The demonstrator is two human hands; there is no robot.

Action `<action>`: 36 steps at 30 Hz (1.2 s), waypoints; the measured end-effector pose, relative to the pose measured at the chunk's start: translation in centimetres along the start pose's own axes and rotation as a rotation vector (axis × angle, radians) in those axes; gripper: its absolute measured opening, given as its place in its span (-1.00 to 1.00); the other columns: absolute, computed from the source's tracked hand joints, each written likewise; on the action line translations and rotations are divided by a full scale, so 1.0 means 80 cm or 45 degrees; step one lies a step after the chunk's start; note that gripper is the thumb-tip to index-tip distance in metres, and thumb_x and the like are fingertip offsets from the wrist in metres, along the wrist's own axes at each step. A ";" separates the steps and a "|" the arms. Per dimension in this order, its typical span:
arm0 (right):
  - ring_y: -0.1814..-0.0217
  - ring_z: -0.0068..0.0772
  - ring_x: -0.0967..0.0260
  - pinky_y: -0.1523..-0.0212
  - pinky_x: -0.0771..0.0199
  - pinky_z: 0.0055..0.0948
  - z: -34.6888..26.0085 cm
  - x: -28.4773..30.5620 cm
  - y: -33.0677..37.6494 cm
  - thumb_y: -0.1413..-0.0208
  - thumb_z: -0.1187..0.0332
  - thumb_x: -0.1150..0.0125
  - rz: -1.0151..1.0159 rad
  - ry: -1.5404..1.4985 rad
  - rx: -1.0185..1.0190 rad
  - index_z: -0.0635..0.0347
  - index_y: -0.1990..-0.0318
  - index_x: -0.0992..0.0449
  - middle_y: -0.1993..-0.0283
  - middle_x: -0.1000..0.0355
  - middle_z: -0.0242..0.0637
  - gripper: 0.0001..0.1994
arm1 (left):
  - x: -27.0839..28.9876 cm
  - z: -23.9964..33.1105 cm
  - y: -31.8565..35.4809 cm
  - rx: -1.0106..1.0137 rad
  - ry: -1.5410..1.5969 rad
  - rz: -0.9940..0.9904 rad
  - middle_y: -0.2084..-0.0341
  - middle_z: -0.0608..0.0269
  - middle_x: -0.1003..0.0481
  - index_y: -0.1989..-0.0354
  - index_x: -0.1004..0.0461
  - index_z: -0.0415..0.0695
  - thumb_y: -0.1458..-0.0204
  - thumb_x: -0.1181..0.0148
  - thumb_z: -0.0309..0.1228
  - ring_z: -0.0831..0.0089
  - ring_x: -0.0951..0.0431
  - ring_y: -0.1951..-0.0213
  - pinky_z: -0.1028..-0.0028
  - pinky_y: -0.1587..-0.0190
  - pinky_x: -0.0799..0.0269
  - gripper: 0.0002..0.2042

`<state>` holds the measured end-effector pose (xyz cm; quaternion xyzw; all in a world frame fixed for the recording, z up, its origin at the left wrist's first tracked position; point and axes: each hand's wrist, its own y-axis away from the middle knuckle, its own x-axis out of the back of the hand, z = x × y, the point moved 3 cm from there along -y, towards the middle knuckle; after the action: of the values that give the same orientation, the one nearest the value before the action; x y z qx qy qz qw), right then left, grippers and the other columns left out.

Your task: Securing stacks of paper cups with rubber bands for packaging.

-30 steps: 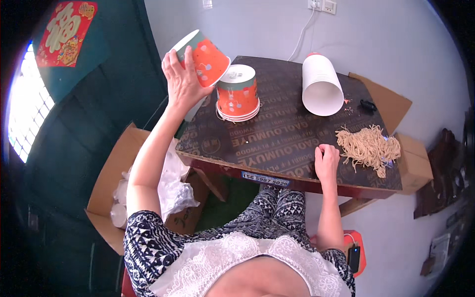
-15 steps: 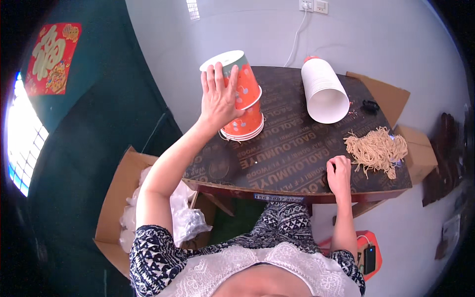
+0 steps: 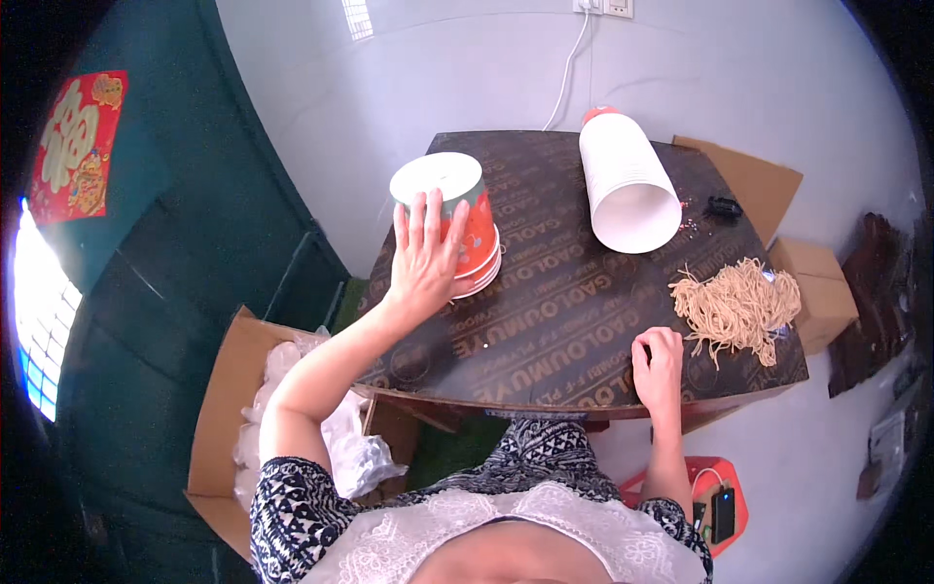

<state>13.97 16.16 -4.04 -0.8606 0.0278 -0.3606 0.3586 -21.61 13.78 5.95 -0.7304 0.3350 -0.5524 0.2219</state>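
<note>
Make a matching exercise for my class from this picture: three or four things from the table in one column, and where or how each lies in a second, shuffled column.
Things:
1. Orange paper cup stack
2. Long white paper tube of nested cups
3. Pale yellow pile of dry noodles
4. Right hand

States:
A. Lying on its side, open end toward the person
B. Curled on the near table edge
C. Upside down under the left hand
D. Loose heap by the table's right corner

Pairs: 1-C, 2-A, 3-D, 4-B

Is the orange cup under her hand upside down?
Yes. The orange paper cup shows its flat white base on top, sitting on a stack, left hand on it.
</note>
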 end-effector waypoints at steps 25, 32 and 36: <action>0.10 -0.03 -0.38 0.10 -0.42 -0.19 0.122 -0.028 -0.200 -0.04 0.54 -0.24 0.326 -0.095 -0.176 0.32 0.07 -0.32 0.10 -0.28 0.01 -0.69 | -0.140 0.170 -0.136 0.726 1.145 -0.086 0.44 0.01 -0.49 0.26 -0.41 -0.29 0.04 -0.34 -0.37 0.09 -0.55 0.32 0.20 0.22 -0.46 -0.71; 0.21 -0.02 -0.35 0.19 -0.36 -0.16 0.158 -0.068 -0.203 -0.02 0.50 -0.28 0.427 -0.216 -0.192 0.31 0.21 -0.34 0.25 -0.34 -0.07 -0.76 | -0.209 0.201 -0.130 1.140 1.177 0.182 0.59 0.06 -0.50 0.45 -0.42 -0.25 0.00 -0.32 -0.40 0.15 -0.55 0.45 0.21 0.30 -0.45 -0.79; 0.37 -0.12 -0.39 0.32 -0.37 -0.21 0.153 -0.066 -0.205 -0.04 0.47 -0.29 0.493 -0.206 -0.150 0.30 0.32 -0.39 0.41 -0.38 -0.13 -0.83 | -0.208 0.202 -0.130 1.097 1.156 0.289 0.59 0.07 -0.48 0.46 -0.39 -0.25 -0.02 -0.27 -0.47 0.18 -0.53 0.49 0.26 0.33 -0.43 -0.83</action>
<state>14.50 37.22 -2.68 -0.8848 0.1848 -0.2126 0.3712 -6.40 32.32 -2.46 -0.2284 0.2187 -0.8653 0.3890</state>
